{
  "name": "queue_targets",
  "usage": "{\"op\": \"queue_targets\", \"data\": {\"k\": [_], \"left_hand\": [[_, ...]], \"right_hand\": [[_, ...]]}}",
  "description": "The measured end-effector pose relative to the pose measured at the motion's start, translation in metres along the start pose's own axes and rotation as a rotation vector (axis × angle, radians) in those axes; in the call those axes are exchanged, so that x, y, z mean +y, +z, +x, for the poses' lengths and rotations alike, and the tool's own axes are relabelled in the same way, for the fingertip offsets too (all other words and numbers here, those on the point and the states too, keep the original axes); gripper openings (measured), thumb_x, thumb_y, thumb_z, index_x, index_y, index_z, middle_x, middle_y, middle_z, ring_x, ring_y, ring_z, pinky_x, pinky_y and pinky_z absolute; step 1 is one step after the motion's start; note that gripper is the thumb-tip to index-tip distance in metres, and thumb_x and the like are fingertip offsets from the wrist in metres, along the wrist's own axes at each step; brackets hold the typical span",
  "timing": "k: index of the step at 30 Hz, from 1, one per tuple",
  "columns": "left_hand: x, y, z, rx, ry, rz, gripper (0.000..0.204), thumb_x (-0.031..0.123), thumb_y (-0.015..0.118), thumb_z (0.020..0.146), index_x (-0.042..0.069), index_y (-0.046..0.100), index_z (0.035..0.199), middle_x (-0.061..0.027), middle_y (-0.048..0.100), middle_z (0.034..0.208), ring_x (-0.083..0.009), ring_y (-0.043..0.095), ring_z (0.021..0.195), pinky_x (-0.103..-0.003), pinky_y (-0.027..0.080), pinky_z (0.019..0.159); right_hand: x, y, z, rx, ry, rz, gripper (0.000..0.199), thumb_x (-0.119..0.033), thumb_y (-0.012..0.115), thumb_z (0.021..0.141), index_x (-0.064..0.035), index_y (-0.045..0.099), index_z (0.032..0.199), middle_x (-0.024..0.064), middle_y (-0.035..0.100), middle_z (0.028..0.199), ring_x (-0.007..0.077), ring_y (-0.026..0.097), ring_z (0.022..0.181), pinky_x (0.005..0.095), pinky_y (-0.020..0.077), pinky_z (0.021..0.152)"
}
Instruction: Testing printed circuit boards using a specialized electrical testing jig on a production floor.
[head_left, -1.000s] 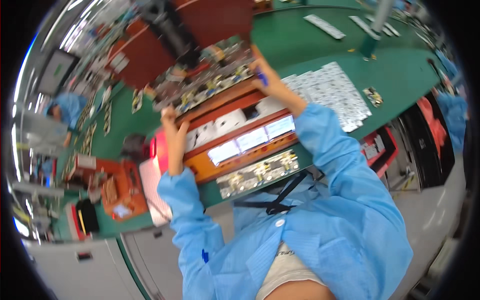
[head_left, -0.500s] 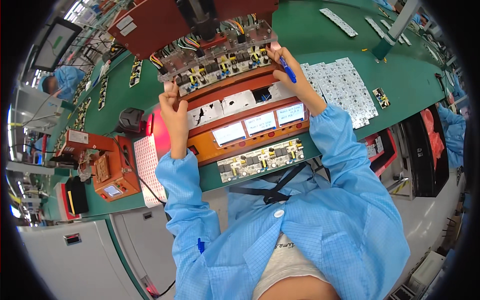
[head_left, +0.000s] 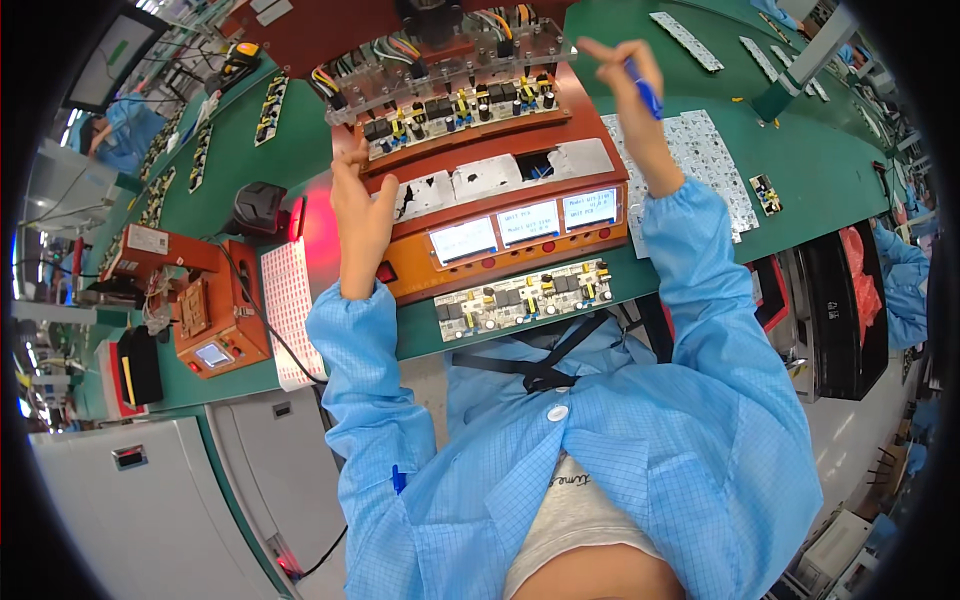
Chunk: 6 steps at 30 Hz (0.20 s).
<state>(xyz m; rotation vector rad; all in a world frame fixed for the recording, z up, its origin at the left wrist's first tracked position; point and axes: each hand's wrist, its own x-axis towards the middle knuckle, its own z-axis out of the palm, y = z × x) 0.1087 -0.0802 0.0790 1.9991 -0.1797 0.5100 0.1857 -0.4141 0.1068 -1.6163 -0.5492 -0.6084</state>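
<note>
A long circuit board (head_left: 465, 118) with black, yellow and white components lies in the red-orange test fixture (head_left: 590, 262), beneath a clear plate (head_left: 445, 85) with bundled coloured wires. At the board's left end is my left hand (head_left: 362, 218), its thumb spread from the fingers; whether the fingertips touch the board I cannot tell. My right hand (head_left: 632, 85) is raised off the fixture's right side, index finger stretched toward the clear plate's corner. Tucked in that hand is a blue pen (head_left: 643, 90). A second populated board (head_left: 525, 300) rests on the bench edge before the fixture's three lit screens (head_left: 528, 222).
White bare boards (head_left: 690, 170) cover the green bench (head_left: 800, 225) at right. To the left stand a black scanner (head_left: 262, 210), a red-and-white label sheet (head_left: 290, 310) and a smaller orange tester (head_left: 215, 335). A red bin (head_left: 770, 290) sits below the right edge.
My right hand has left the board's right end and moved up and right with the pen. My left hand stays by the left end, its fingers slightly shifted. The whole view has shifted a little.
</note>
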Motion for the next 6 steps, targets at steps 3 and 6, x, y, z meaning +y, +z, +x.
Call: {"op": "queue_targets", "data": {"k": [3,6], "left_hand": [[0.008,-0.009,-0.026,0.156,0.04,0.049,0.041,0.001,0.058,0.081,-0.003,0.039,0.118,-0.0231,0.05,0.126,-0.0319,0.046,0.124,-0.04,0.027,0.11],[0.025,-0.002,-0.051,0.221,0.022,-0.031,0.041,0.0,0.055,0.083,-0.002,0.038,0.12,-0.0219,0.049,0.128,-0.0306,0.044,0.124,-0.04,0.026,0.111]], "right_hand": [[-0.071,0.032,0.072,0.374,-0.328,0.331,0.017,-0.022,0.052,0.093,-0.0071,0.049,0.086,0.0017,0.053,0.071,0.0136,0.056,0.065,0.0264,0.0493,0.063],[-0.14,0.031,0.141,0.243,-0.324,0.093,0.016,-0.019,0.052,0.092,-0.0074,0.049,0.103,0.0082,0.064,0.098,0.0165,0.058,0.101,0.0294,0.0499,0.084]]}}
